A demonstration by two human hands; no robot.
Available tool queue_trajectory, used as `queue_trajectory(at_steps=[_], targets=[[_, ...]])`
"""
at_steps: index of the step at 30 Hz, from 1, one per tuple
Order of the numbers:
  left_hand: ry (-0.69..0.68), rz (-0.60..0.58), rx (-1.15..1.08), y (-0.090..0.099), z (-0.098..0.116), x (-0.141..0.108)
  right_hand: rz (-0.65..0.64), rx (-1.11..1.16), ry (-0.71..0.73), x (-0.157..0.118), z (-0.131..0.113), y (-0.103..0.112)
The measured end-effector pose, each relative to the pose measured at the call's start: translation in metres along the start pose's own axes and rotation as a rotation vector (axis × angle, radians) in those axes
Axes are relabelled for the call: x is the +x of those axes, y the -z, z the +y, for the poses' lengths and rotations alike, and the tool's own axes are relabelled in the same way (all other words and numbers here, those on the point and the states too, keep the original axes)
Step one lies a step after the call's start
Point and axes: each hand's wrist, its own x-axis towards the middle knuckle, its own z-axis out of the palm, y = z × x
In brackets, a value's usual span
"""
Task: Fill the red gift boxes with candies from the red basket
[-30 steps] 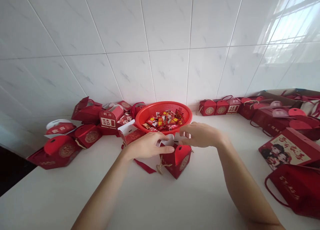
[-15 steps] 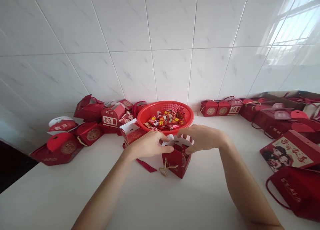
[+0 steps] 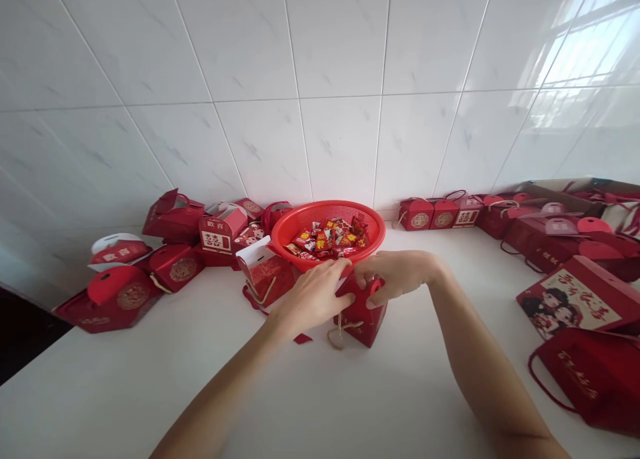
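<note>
A small red box (image 3: 367,322) with a twisted gold cord (image 3: 337,338) stands on the white table in front of the red basket. My left hand (image 3: 320,296) curves round the box's left side, its fingers and thumb touching the upper edge. From the right, my right hand (image 3: 395,276) grips the top flaps, which are folded inward. The fingers hide part of the box's top. Just behind, the red plastic basket (image 3: 380,232) holds several wrapped sweets (image 3: 325,239).
An open red box (image 3: 267,279) stands left of the basket. More red boxes (image 3: 183,269) cluster at the left. Small boxes (image 3: 417,216) line the tiled wall, and larger ones (image 3: 590,379) lie at the right on the white table (image 3: 300,406).
Both hands have closed in on the box top. The white inner flaps and the contents, visible before, are now covered, and the flaps have folded inward.
</note>
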Motion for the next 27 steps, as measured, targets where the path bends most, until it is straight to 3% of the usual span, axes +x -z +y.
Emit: queue_trajectory(at_steps=[4,8,15,22,27], targets=[[-0.035,-0.004,-0.004,-0.009,-0.003,0.004,0.015,0.051,-0.003,-0.002,0.005,0.003],[-0.026,-0.044,-0.034,-0.013,-0.006,0.005,0.106,-0.048,-0.153,0.000,0.010,0.003],[-0.058,-0.078,-0.102,-0.012,-0.010,0.007,0.098,-0.103,-0.320,0.016,0.010,-0.002],[0.003,-0.065,-0.100,-0.017,0.002,0.008,0.050,0.050,-0.229,0.016,0.029,0.004],[-0.090,-0.118,-0.184,-0.014,-0.010,0.015,-0.026,0.283,-0.096,0.014,0.057,0.008]])
